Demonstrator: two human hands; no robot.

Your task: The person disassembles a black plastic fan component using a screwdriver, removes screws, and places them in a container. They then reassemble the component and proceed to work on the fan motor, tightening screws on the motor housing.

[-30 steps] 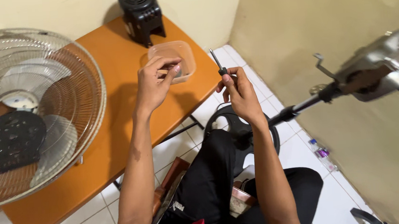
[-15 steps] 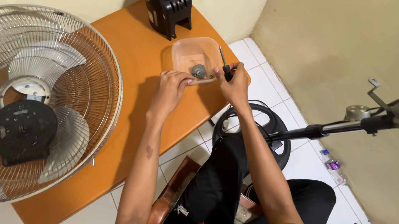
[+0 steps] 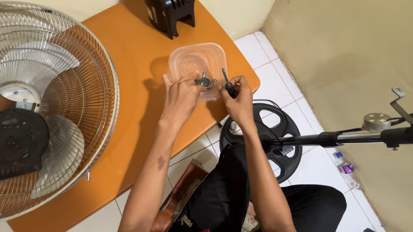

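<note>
1. A tiled white floor (image 3: 271, 72) meets beige walls in a corner; a low orange table (image 3: 131, 77) fills most of the view.
2. On the table's left part lies a round wire fan guard (image 3: 45, 103) with pale blades inside and a black back plate at its hub.
3. At the table's far edge stands a black motor cover (image 3: 170, 7), upright, apart from the rest.
4. On the floor to the right sits a black round fan base (image 3: 271, 135), with a dark pole running out to a bare motor head (image 3: 376, 121).
5. A clear plastic container (image 3: 198, 63) rests near the table's front edge.
6. The left hand (image 3: 181, 98) pinches a small metal part (image 3: 203, 81) at the container's near rim.
7. The right hand (image 3: 239, 101) is closed around a black-handled screwdriver (image 3: 227, 80), tip pointing away.
8. Judged from this, the part is best lifted straight up, keeping the container flat so nothing spills.
9. A small bottle with a purple label (image 3: 346, 169) lies on the floor beneath the pole.
</note>
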